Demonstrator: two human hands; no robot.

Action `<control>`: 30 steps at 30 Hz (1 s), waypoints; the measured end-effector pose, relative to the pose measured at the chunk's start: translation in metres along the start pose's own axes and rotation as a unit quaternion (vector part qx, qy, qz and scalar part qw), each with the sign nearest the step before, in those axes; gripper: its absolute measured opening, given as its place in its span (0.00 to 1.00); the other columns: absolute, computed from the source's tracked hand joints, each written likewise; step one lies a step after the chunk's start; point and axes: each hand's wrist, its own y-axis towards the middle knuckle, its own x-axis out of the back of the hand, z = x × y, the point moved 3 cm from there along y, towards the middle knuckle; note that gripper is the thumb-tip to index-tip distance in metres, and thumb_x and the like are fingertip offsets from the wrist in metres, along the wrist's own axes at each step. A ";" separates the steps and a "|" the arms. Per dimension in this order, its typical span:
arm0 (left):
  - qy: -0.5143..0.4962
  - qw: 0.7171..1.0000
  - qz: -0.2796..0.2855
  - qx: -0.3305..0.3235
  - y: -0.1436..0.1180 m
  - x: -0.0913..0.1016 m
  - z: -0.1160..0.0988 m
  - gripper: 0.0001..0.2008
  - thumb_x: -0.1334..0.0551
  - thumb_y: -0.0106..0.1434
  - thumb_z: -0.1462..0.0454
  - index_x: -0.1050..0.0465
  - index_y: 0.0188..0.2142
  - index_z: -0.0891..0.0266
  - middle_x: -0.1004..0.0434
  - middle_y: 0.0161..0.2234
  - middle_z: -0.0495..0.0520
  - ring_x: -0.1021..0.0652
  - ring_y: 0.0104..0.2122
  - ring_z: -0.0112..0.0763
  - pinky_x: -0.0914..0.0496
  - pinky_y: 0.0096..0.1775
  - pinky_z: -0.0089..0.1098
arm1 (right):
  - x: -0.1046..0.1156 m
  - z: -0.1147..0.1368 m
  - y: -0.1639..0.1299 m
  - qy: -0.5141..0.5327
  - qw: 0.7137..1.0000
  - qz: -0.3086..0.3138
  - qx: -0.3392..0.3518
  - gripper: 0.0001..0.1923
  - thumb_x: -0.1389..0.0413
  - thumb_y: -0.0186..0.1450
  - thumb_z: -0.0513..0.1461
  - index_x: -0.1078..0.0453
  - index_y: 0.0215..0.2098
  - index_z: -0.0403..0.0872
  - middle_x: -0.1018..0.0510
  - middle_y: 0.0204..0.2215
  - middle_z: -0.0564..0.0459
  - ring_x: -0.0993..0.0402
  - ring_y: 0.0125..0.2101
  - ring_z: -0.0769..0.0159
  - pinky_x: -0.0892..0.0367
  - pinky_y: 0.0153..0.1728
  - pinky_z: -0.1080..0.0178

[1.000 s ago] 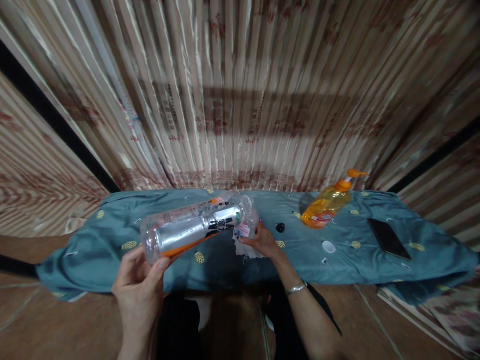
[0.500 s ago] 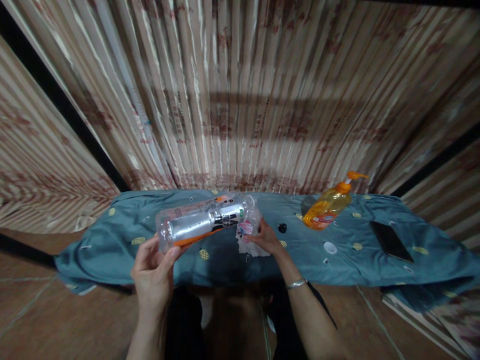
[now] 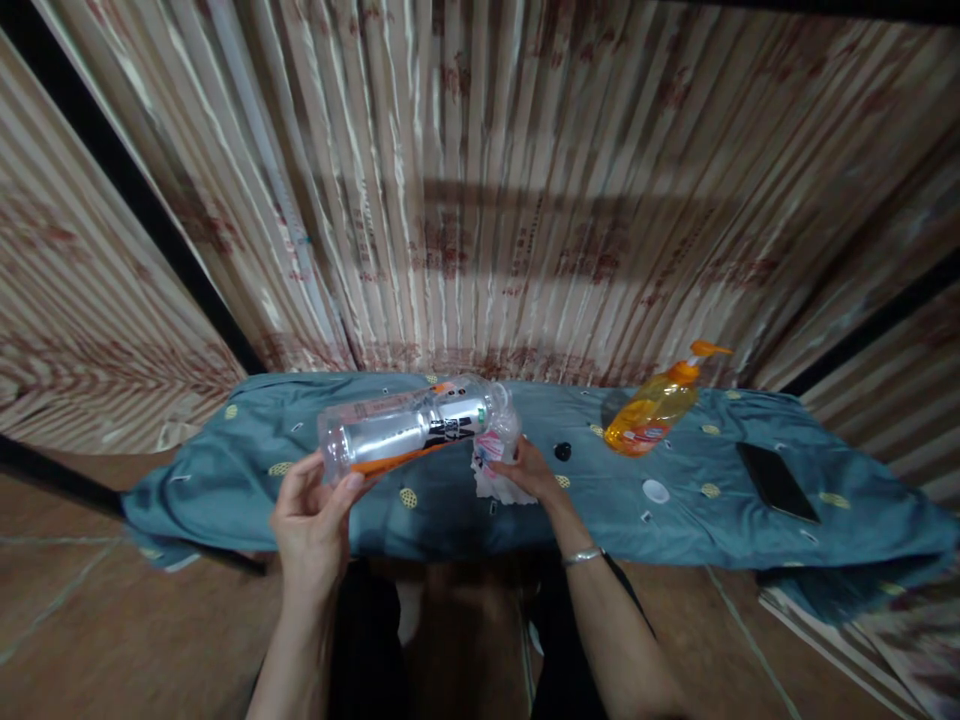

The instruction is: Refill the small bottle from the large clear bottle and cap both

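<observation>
My left hand grips the base of a clear plastic bottle with a silver, black and orange label, tipped on its side with its mouth toward the right. That mouth meets a small clear bottle with a pink and white label, which my right hand holds upright on a white cloth. Both stand over the teal patterned sheet that covers a low bench.
An orange pump bottle of liquid stands to the right. A black cap, a white cap and a black phone lie on the sheet. Striped curtains hang behind; brown tiled floor lies below.
The view shifted, so the bench sits slightly higher and to the right. Both hands keep their hold; the big bottle stays tipped against the small one.
</observation>
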 end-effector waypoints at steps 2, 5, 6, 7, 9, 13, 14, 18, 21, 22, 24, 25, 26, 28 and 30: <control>0.000 1.000 -0.004 -0.001 0.000 0.001 0.000 0.23 0.21 0.41 0.59 0.25 0.35 0.59 0.20 0.35 0.49 0.19 0.33 0.35 0.19 0.35 0.38 | -0.001 -0.002 0.001 -0.004 1.000 -0.001 0.005 0.23 0.33 0.56 0.41 0.28 0.49 0.48 0.17 0.43 0.48 0.20 0.43 0.53 0.27 0.45 0.56; -0.003 1.000 -0.016 -0.001 0.001 0.003 0.002 0.24 0.20 0.40 0.59 0.26 0.35 0.60 0.20 0.33 0.48 0.19 0.32 0.34 0.19 0.34 0.37 | -0.003 -0.003 0.001 -0.007 1.000 -0.004 0.016 0.24 0.32 0.57 0.41 0.29 0.51 0.47 0.17 0.44 0.46 0.20 0.44 0.52 0.28 0.47 0.55; -0.004 1.000 -0.018 0.000 0.001 0.003 0.002 0.24 0.20 0.40 0.59 0.26 0.35 0.60 0.20 0.33 0.48 0.19 0.31 0.34 0.19 0.33 0.37 | -0.004 -0.003 0.001 -0.009 1.000 -0.005 0.017 0.25 0.32 0.57 0.41 0.29 0.51 0.46 0.18 0.45 0.46 0.20 0.45 0.52 0.28 0.47 0.55; -0.005 1.000 -0.018 0.000 0.002 0.003 0.002 0.24 0.20 0.40 0.59 0.26 0.34 0.60 0.20 0.33 0.48 0.19 0.31 0.34 0.19 0.33 0.37 | -0.004 -0.003 0.001 -0.010 1.000 -0.006 0.018 0.25 0.32 0.57 0.42 0.29 0.51 0.46 0.18 0.45 0.45 0.20 0.46 0.52 0.28 0.48 0.55; -0.007 1.000 -0.013 -0.002 0.002 0.002 0.002 0.24 0.20 0.40 0.59 0.26 0.34 0.59 0.20 0.33 0.47 0.19 0.31 0.35 0.19 0.33 0.38 | -0.003 -0.002 0.001 -0.013 1.000 -0.006 0.017 0.26 0.32 0.57 0.42 0.29 0.52 0.46 0.18 0.46 0.45 0.20 0.46 0.51 0.28 0.48 0.54; -0.004 1.000 0.003 -0.010 0.001 0.001 0.000 0.23 0.21 0.41 0.59 0.26 0.34 0.59 0.20 0.33 0.47 0.19 0.31 0.34 0.19 0.34 0.37 | -0.002 0.000 -0.001 -0.014 1.000 0.000 0.017 0.27 0.33 0.58 0.42 0.30 0.54 0.45 0.18 0.47 0.43 0.20 0.47 0.50 0.28 0.49 0.54; -0.003 1.000 0.006 -0.012 0.001 0.001 0.000 0.22 0.21 0.41 0.60 0.26 0.34 0.59 0.20 0.33 0.47 0.18 0.31 0.35 0.19 0.34 0.38 | -0.002 0.000 -0.001 -0.013 1.000 0.000 0.018 0.27 0.33 0.58 0.42 0.30 0.54 0.45 0.18 0.48 0.43 0.21 0.48 0.50 0.29 0.49 0.54; -0.007 1.000 0.004 -0.004 0.002 0.002 0.001 0.22 0.21 0.41 0.60 0.25 0.34 0.58 0.19 0.34 0.48 0.18 0.32 0.35 0.19 0.36 0.39 | -0.004 -0.003 -0.001 -0.007 1.000 -0.004 0.021 0.28 0.32 0.58 0.42 0.31 0.55 0.47 0.18 0.47 0.45 0.21 0.47 0.52 0.29 0.49 0.55; -0.015 1.000 -0.005 0.006 0.003 0.003 0.003 0.23 0.20 0.39 0.60 0.25 0.34 0.59 0.19 0.34 0.48 0.19 0.31 0.35 0.19 0.35 0.39 | -0.005 -0.004 0.000 -0.006 1.000 0.005 0.006 0.31 0.31 0.56 0.44 0.32 0.56 0.46 0.19 0.48 0.44 0.21 0.48 0.52 0.28 0.49 0.54; -0.016 1.000 -0.007 0.008 0.003 0.003 0.003 0.23 0.20 0.39 0.60 0.25 0.33 0.59 0.20 0.33 0.48 0.19 0.31 0.35 0.19 0.34 0.38 | -0.005 -0.004 0.000 -0.005 1.000 0.006 0.000 0.32 0.31 0.56 0.44 0.32 0.56 0.46 0.19 0.49 0.44 0.21 0.48 0.51 0.29 0.49 0.54; -0.017 1.000 -0.008 0.011 0.003 0.004 0.004 0.24 0.20 0.38 0.60 0.25 0.34 0.59 0.20 0.33 0.48 0.19 0.31 0.34 0.19 0.33 0.38 | -0.004 -0.004 -0.001 -0.001 1.000 0.004 -0.006 0.34 0.31 0.55 0.45 0.33 0.56 0.45 0.19 0.49 0.43 0.22 0.49 0.51 0.29 0.50 0.54; -0.017 1.000 -0.008 0.012 0.003 0.004 0.004 0.24 0.20 0.38 0.60 0.25 0.34 0.59 0.20 0.33 0.47 0.19 0.32 0.34 0.19 0.33 0.37 | -0.004 -0.003 -0.001 0.002 1.000 0.000 -0.006 0.34 0.31 0.54 0.44 0.33 0.56 0.46 0.20 0.49 0.44 0.21 0.49 0.51 0.29 0.51 0.53; -0.016 1.000 -0.006 0.013 0.003 0.004 0.005 0.24 0.20 0.38 0.60 0.25 0.34 0.59 0.20 0.34 0.48 0.19 0.32 0.34 0.19 0.33 0.38 | -0.003 -0.002 -0.001 0.004 1.000 -0.004 -0.006 0.33 0.31 0.54 0.44 0.33 0.55 0.46 0.19 0.49 0.45 0.21 0.49 0.51 0.29 0.51 0.53; -0.014 1.000 -0.001 0.015 0.003 0.004 0.006 0.24 0.20 0.39 0.59 0.26 0.34 0.59 0.20 0.34 0.47 0.19 0.32 0.34 0.19 0.33 0.38 | -0.001 -0.001 -0.001 0.007 1.000 -0.012 -0.005 0.32 0.31 0.54 0.44 0.32 0.54 0.47 0.19 0.47 0.45 0.21 0.48 0.51 0.28 0.50 0.53; -0.008 1.000 0.003 0.016 0.003 0.004 0.008 0.24 0.21 0.40 0.58 0.26 0.34 0.58 0.21 0.35 0.48 0.19 0.32 0.34 0.19 0.34 0.39 | 0.001 0.000 -0.002 0.009 1.000 -0.014 0.000 0.30 0.32 0.54 0.43 0.32 0.53 0.46 0.19 0.44 0.46 0.20 0.45 0.51 0.27 0.47 0.53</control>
